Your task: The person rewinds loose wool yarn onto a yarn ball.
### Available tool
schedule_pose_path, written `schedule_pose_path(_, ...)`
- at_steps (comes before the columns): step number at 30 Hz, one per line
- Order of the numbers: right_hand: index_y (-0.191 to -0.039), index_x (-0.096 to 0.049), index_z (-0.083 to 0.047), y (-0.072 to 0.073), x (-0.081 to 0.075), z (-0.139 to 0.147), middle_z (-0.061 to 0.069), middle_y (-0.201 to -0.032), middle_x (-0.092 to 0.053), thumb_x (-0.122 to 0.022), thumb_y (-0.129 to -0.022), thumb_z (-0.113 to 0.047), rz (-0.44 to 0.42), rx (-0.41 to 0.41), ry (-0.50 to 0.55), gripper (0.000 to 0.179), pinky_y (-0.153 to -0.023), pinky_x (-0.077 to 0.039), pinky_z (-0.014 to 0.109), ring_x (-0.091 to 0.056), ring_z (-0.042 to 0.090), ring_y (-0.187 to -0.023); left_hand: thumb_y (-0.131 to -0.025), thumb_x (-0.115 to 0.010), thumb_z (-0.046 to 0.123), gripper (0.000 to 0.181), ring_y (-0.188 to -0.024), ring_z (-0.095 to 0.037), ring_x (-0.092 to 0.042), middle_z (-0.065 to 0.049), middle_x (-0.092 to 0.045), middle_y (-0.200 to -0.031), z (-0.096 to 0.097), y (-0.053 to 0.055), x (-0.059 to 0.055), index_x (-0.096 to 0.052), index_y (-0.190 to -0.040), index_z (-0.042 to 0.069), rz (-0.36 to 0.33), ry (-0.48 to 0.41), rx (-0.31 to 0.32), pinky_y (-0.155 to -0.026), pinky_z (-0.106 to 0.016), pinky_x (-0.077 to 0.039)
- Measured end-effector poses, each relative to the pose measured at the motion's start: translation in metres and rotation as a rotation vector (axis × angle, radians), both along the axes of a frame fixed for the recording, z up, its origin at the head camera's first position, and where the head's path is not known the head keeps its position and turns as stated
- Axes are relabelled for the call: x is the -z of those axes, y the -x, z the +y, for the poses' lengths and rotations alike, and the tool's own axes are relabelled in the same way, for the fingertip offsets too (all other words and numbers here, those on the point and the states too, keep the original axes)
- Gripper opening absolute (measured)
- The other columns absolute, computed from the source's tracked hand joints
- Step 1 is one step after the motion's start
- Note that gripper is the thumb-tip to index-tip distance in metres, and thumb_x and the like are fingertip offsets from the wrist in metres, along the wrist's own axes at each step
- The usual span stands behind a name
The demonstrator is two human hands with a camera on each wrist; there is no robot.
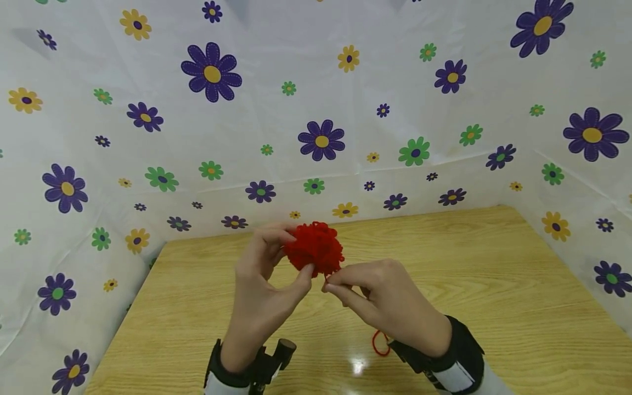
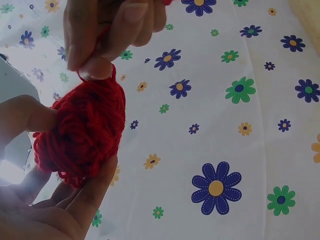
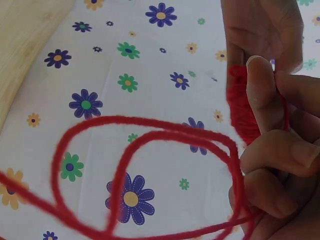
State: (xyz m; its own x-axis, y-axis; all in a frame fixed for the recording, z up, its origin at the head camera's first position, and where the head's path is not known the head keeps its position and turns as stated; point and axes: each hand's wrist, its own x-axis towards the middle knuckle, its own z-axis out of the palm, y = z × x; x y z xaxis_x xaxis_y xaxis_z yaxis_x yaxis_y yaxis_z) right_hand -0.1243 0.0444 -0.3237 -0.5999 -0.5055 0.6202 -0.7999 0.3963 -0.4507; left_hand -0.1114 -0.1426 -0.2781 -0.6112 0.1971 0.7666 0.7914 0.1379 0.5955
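Observation:
A red bundle of yarn [image 1: 314, 248], round and loopy, is held up above the table. My left hand [image 1: 269, 288] grips it from the left, thumb below and fingers behind; in the left wrist view the fingers [image 2: 95, 195] curve along the bundle's underside. To its right, my right hand [image 1: 385, 291] pinches a thin strand at the bundle's lower edge between thumb and forefinger. The right wrist view shows loose loops of red yarn [image 3: 120, 120] hanging from the right hand's curled fingers [image 3: 277, 155]. Part of the bundle is hidden there behind those fingers.
A wooden table [image 1: 469, 258] lies beneath both hands. A small loop of red yarn [image 1: 380, 344] shows beside the right wrist. White cloth with printed flowers [image 1: 276, 109] stands behind the table and along both sides. Each wrist wears a black strap [image 1: 459, 351].

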Motion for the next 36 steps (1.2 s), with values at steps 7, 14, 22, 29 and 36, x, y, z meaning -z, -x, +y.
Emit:
schedule_pose_path(7,-0.085,-0.064,-0.026,-0.004,-0.004,0.003,-0.020,-0.067,-0.052,-0.060,-0.084,-0.026,0.005,-0.025,0.018,0.005,-0.041,-0.029,0.012,-0.034,-0.003,-0.048,-0.061,-0.064,-0.017,0.040,-0.095,-0.024,-0.054,-0.015,-0.053,-0.106,0.002,0.006,0.005,-0.048,-0.098,-0.007,0.091,0.162,-0.102,-0.078,-0.034,-0.048)
schedule_pose_path(14,-0.086,-0.065,-0.025,-0.006,-0.009,0.010,-0.018,-0.069,-0.054,-0.059,-0.084,-0.027,-0.046,-0.047,0.042,0.006,-0.040,-0.027,0.015,-0.033,0.001,-0.046,-0.064,-0.067,-0.009,0.045,-0.099,-0.013,-0.049,-0.002,-0.052,-0.108,-0.001,0.020,0.024,-0.050,-0.103,0.007,0.041,0.399,-0.127,-0.079,-0.027,-0.047)
schedule_pose_path(22,-0.087,-0.067,-0.021,-0.005,-0.016,0.023,-0.015,-0.068,-0.055,-0.062,-0.082,-0.023,-0.057,-0.026,0.070,0.007,-0.040,-0.029,0.018,-0.035,0.002,-0.048,-0.065,-0.067,-0.005,0.046,-0.100,-0.006,-0.045,0.008,-0.049,-0.108,-0.005,0.028,0.040,-0.050,-0.102,0.015,-0.052,0.514,-0.048,-0.078,-0.021,-0.046)
schedule_pose_path(29,-0.083,-0.065,-0.020,0.002,-0.016,0.035,-0.012,-0.063,-0.053,-0.065,-0.079,-0.015,-0.021,0.021,0.119,0.006,-0.038,-0.027,0.015,-0.034,0.003,-0.045,-0.066,-0.067,-0.005,0.047,-0.093,-0.004,-0.047,0.011,-0.048,-0.105,-0.003,0.022,0.036,-0.048,-0.103,0.018,-0.128,0.576,0.097,-0.068,-0.018,-0.048)
schedule_pose_path(36,-0.082,-0.064,-0.021,0.009,-0.016,0.039,-0.012,-0.063,-0.054,-0.064,-0.081,-0.016,-0.004,0.049,0.145,0.006,-0.037,-0.029,0.015,-0.036,0.003,-0.044,-0.067,-0.064,-0.009,0.045,-0.088,-0.007,-0.048,0.007,-0.050,-0.103,0.001,0.003,0.014,-0.048,-0.102,0.015,-0.177,0.582,0.184,-0.067,-0.021,-0.048)
